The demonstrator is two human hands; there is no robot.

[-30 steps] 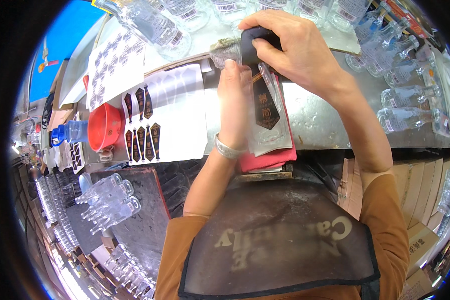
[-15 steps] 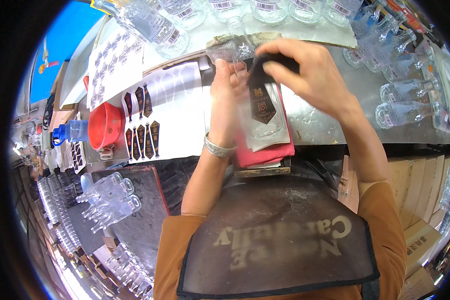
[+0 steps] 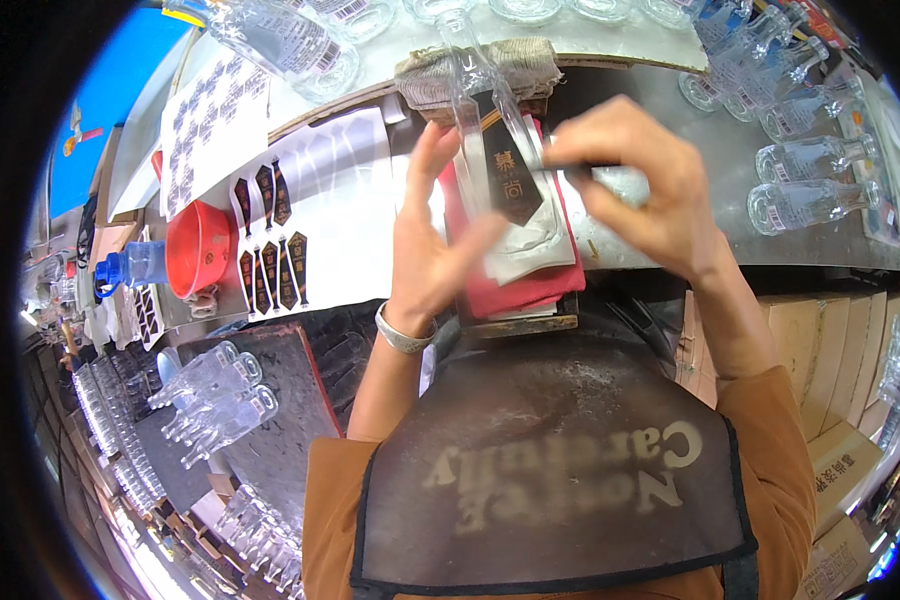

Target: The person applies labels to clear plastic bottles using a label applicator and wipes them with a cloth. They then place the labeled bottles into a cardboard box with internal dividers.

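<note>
A clear glass bottle [image 3: 475, 130] lies on a white cloth [image 3: 530, 250] over a red cloth [image 3: 530, 290] on a wooden block. Its neck points away from me. A dark pointed label [image 3: 508, 178] sits on the bottle's body. My left hand [image 3: 438, 245] is at the bottle's left side with fingers straight and apart, and its thumb rests across the bottle's lower end. My right hand [image 3: 642, 190] hovers just right of the bottle, its fingers curled on a dark pad [image 3: 570, 165] that is mostly hidden.
A white sheet with dark labels [image 3: 270, 245] lies to the left, beside a red bowl [image 3: 198, 245] and a blue-capped bottle [image 3: 130, 268]. Several glass bottles [image 3: 810, 150] lie at the right, more at the top and lower left [image 3: 210, 395]. Cardboard boxes [image 3: 850, 360] stand right.
My right hand has come off the bottle's top and moved right with the dark pad. The label now shows in full. My left hand's fingers have straightened beside the bottle.
</note>
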